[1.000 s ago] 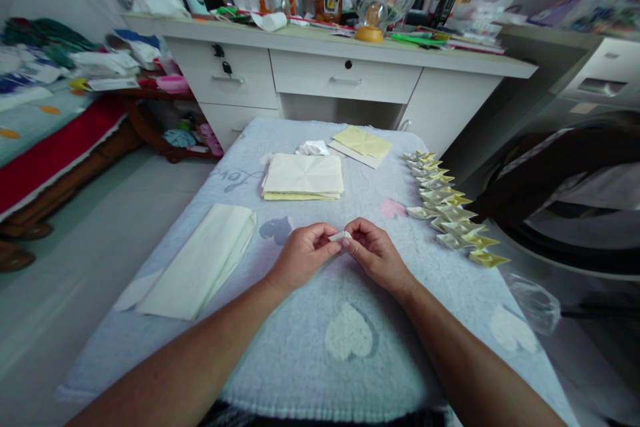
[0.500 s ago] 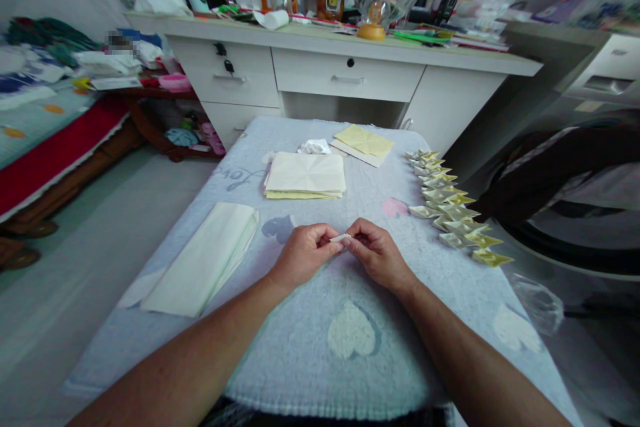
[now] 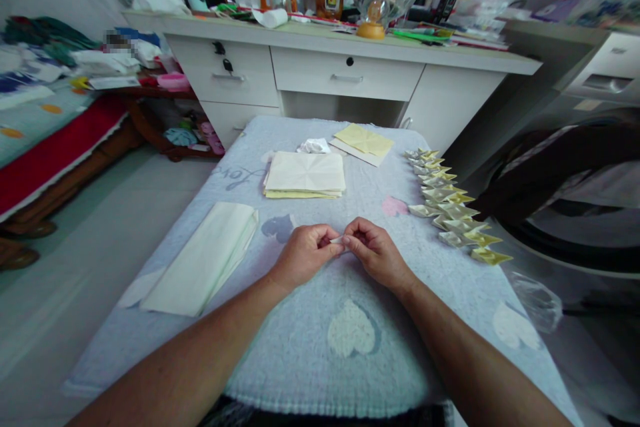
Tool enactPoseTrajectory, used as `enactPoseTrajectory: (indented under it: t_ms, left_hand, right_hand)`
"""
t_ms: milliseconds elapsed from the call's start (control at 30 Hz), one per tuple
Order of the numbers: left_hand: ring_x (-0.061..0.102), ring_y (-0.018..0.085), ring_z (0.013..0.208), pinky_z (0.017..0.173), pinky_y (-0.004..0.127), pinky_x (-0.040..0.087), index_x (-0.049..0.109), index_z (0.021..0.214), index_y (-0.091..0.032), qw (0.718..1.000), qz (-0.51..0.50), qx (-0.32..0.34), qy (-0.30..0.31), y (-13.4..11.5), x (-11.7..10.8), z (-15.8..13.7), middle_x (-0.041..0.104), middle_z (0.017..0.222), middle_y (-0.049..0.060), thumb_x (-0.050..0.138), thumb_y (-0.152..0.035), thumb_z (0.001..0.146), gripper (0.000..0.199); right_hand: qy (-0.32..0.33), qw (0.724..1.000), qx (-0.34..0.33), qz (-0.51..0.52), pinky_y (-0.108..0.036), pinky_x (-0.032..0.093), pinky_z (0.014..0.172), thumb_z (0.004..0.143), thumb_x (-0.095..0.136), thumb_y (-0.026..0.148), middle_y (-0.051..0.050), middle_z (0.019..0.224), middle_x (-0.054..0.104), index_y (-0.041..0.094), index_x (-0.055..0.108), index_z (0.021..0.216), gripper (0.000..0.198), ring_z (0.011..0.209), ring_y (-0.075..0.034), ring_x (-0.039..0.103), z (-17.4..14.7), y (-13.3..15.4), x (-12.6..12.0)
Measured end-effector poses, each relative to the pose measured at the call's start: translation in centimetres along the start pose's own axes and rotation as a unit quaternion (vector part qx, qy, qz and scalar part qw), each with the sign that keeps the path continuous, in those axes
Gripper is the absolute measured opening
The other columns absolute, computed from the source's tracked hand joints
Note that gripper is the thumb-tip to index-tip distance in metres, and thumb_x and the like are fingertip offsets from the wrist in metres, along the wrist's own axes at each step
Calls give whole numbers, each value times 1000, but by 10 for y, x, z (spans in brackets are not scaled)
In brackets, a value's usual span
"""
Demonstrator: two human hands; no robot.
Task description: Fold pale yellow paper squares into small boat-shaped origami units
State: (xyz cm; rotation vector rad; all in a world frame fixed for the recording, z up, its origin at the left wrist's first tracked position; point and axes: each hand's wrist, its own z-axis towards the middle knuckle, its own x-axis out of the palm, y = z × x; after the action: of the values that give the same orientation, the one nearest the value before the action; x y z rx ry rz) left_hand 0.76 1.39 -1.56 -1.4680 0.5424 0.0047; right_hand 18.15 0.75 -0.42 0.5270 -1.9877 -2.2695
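Between my fingertips, over the middle of the cloth-covered table point(image 3: 310, 320), is a small piece of folded white paper point(image 3: 337, 240). My left hand point(image 3: 306, 252) pinches its left end, and my right hand point(image 3: 374, 250) pinches the right end with thumb and forefinger. Most of the paper is hidden by the fingers. Beyond my hands lies a stack of creased cream and yellow paper sheets point(image 3: 305, 172). To the right stand several small folded paper boats point(image 3: 453, 213) in white and yellow, set out in a slanting row.
A folded pale green paper bundle point(image 3: 200, 260) lies at the left. Crumpled white paper point(image 3: 313, 145) and loose yellow paper point(image 3: 364, 139) are at the back. A cluttered white desk point(image 3: 345, 78) stands behind the table, and a washing machine point(image 3: 600, 87) at the right.
My right fingers have closed further over the folded paper, so less of it shows between my hands. Everything else stays in place.
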Motion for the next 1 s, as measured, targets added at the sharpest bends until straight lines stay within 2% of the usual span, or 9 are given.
enactPoseTrajectory:
  t_ms: [167, 300, 433, 600, 700, 867, 1000]
  left_hand:
    - [50, 10, 58, 54, 20, 38, 62, 76, -15, 1000, -12, 3, 18, -3, 1, 0, 57, 64, -3, 63, -34, 80, 19]
    - [58, 13, 76, 68, 23, 46, 61, 93, -15, 997, -69, 20, 19, -7, -1, 1, 62, 83, 1, 61, -26, 80, 17]
    - [55, 11, 72, 67, 22, 44, 56, 89, -16, 995, -98, 26, 17, -8, -2, 2, 57, 76, -2, 59, -21, 80, 11]
    - [51, 10, 64, 60, 20, 40, 57, 80, -16, 998, -59, 28, 12, -3, 0, 2, 54, 69, -3, 57, -22, 80, 6]
    - [55, 11, 66, 62, 21, 43, 61, 83, -17, 998, -58, 12, -17, 2, 2, 3, 59, 71, -2, 57, -23, 79, 8]
    - [58, 12, 64, 59, 22, 44, 64, 85, -17, 996, -80, -20, -42, 6, 3, 5, 64, 71, -1, 58, -24, 79, 11]
    - [61, 14, 69, 62, 23, 46, 66, 90, -17, 998, -55, -14, -33, 4, 0, 5, 67, 76, 1, 55, -22, 80, 16]
  right_hand:
    - [-5, 1000, -4, -10, -24, 36, 59, 86, 59, 38, 3, 64, 50, 19, 55, 75, 23, 60, -11, 44, 1, 0, -4]
    - [2, 1000, 21, 16, -23, 34, 56, 84, 60, 42, 4, 62, 49, 18, 56, 74, 27, 58, -10, 44, 3, 0, -6]
    - [14, 999, 34, 13, -23, 36, 56, 84, 60, 44, 3, 63, 52, 17, 57, 74, 29, 58, -10, 46, 4, -5, -6]
    - [-27, 995, 1, -96, -23, 36, 56, 83, 61, 31, 5, 66, 50, 21, 51, 89, 16, 59, -11, 47, 3, -8, -7]
    - [-8, 983, -28, -180, -24, 38, 61, 81, 55, 18, 3, 72, 53, 21, 50, 88, 9, 64, -12, 49, 1, -4, -11]
    - [33, 963, -84, -254, -30, 41, 76, 67, 55, 6, -3, 91, 56, 20, 51, 95, 31, 84, -17, 51, -1, -2, -15]
    - [28, 959, -91, -266, -30, 42, 76, 74, 57, 9, -4, 91, 58, 19, 54, 96, 25, 84, -17, 52, 0, -6, -16]
